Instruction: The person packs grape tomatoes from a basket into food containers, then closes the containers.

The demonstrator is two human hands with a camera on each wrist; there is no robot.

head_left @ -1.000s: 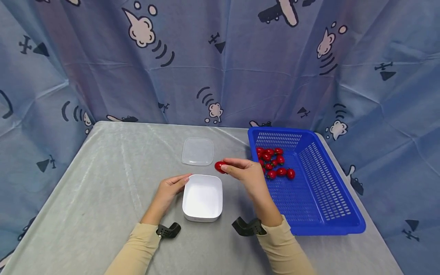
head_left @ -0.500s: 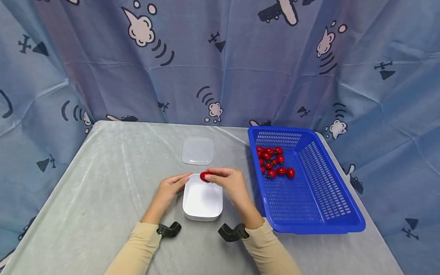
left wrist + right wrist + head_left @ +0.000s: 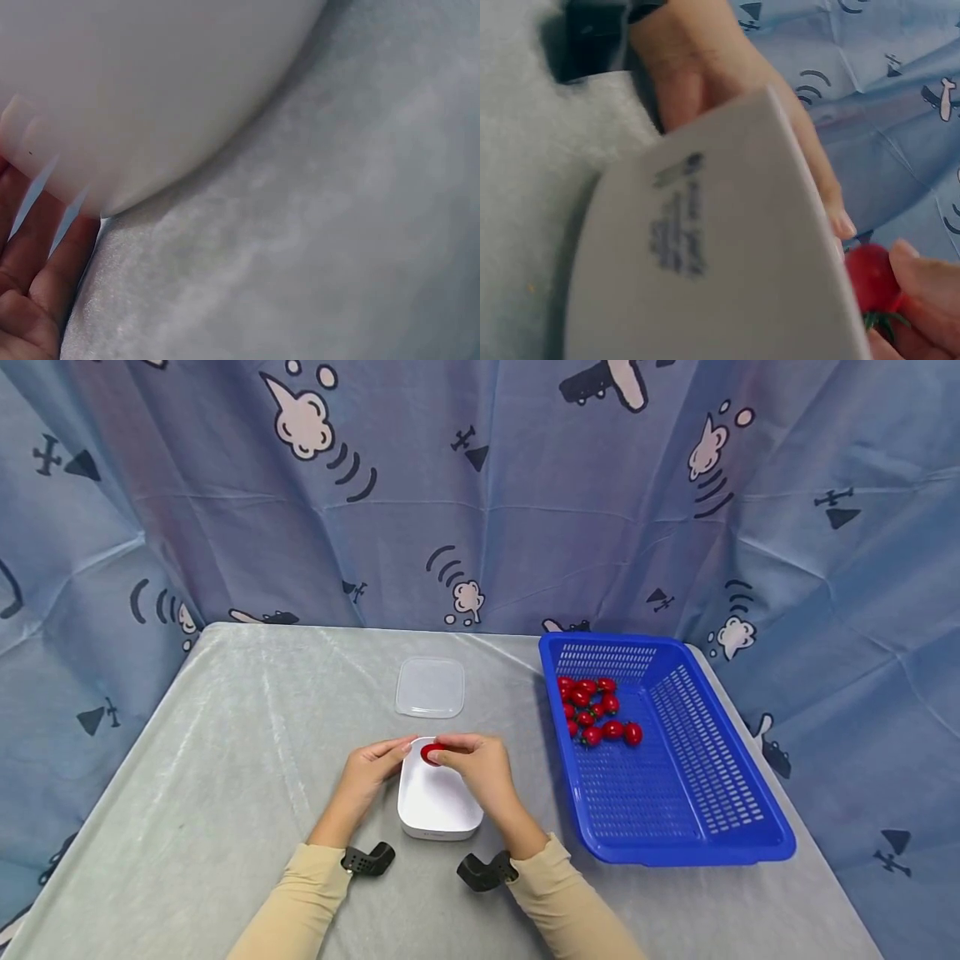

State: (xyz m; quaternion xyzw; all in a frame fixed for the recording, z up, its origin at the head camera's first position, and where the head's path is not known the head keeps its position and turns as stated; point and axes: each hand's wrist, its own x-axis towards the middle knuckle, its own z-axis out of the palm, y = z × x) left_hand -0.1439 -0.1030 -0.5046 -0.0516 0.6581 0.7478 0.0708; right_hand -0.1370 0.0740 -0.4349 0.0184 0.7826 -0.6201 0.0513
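A square white plastic box [image 3: 440,797] stands on the cloth-covered table, its inside facing up. Against its back left corner rests my left hand [image 3: 364,776]; in the left wrist view the fingers [image 3: 73,251] lie fairly straight along the white wall. Between thumb and fingertips my right hand [image 3: 483,772] pinches a cherry tomato [image 3: 430,754] over the back of the box. The right wrist view shows this tomato [image 3: 873,277] with its green stem, just past the rim. More cherry tomatoes [image 3: 592,737] lie in the blue basket [image 3: 678,857] to the right.
Behind the box a clear square lid [image 3: 430,688] lies flat on the table [image 3: 217,760]. The tall-sided basket stands close to my right forearm. A patterned blue curtain [image 3: 405,527] hangs along the table's far edge.
My right hand has moved left with the cherry tomato, from beside the basket to over the back of the white box. The left hand has stayed at the box's corner.
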